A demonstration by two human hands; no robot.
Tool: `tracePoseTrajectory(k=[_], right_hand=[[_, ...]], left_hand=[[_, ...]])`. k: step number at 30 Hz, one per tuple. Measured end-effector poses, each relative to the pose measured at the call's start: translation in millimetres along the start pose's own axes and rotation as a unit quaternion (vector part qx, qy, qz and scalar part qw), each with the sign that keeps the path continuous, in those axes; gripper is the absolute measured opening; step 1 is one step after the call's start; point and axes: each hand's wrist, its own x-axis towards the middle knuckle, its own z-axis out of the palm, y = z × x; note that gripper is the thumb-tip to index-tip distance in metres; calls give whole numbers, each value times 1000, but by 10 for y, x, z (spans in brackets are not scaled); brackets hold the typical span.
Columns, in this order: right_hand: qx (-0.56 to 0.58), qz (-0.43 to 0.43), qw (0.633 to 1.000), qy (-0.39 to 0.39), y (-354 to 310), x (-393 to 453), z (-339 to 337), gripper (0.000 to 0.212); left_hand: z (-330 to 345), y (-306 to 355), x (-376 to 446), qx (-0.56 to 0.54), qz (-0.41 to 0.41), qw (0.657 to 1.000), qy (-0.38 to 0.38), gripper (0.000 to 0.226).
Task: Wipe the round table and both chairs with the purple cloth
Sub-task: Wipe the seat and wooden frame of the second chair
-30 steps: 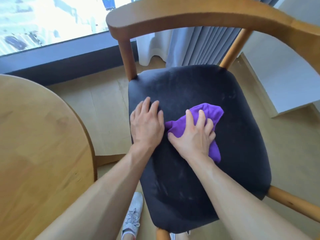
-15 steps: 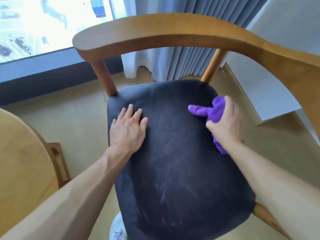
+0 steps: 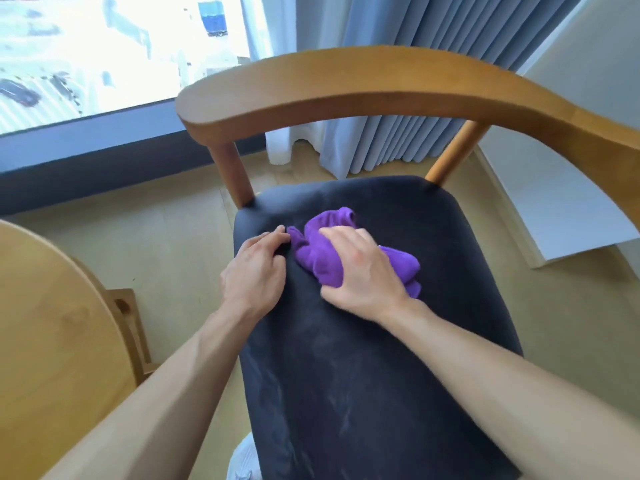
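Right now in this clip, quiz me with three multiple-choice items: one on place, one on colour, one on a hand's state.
1. Where does the purple cloth lie?
A. on the round table
B. on the dark chair seat
C. on the floor

2. What colour is the chair seat?
A. near-black
B. white
C. red

3. What is the right hand doing?
A. hanging idle
B. gripping the armrest
C. gripping the cloth

Answers: 1 B, the cloth sits bunched on the seat's rear half. 2 A, the cushion is dark with pale streaks. 3 C, its fingers curl over the cloth, while the left hand rests on the seat.
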Motion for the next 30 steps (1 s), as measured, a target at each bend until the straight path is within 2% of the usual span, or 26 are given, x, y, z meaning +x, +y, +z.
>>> tracePoseTrajectory(k=[2, 5, 6, 7, 12, 16, 20, 23, 26, 29, 30], right_hand=[[-27, 19, 999, 22, 167, 172, -105, 73], [-59, 225, 964, 132, 316, 667, -262, 64], [-69, 276, 949, 132, 286, 818, -276, 64], [-85, 285, 948, 116, 216, 939, -255, 64], [-116, 108, 987, -29, -584, 1154, 198, 56], [-137, 26, 988, -64, -1075, 893, 489, 48], [-154, -151, 967, -139, -1212, 393, 602, 31], [-158, -174, 958, -164, -1199, 60, 631, 31], [-87, -141, 970, -178, -1143, -169, 553, 43], [-19, -121, 976, -181, -1155, -398, 442, 45], [7, -122, 974, -191, -1161, -488, 410, 47]], left_hand=[[-26, -9, -13, -35, 1, 999, 6, 58], [23, 6, -108, -61, 14, 998, 19, 55], [57, 18, -162, -63, 13, 998, 26, 54], [86, 28, -225, -68, 4, 997, 39, 53], [134, -65, -622, -117, -74, 985, 106, 45], [92, -223, -884, -197, -151, 954, 168, 31], [3, -272, -908, -238, -181, 923, 241, 16], [-47, -296, -869, -203, -188, 926, 255, 13], [-40, -329, -856, -181, -131, 954, 202, 15], [-21, -372, -927, -206, -57, 967, 137, 34], [7, -383, -977, -221, -33, 968, 115, 34]])
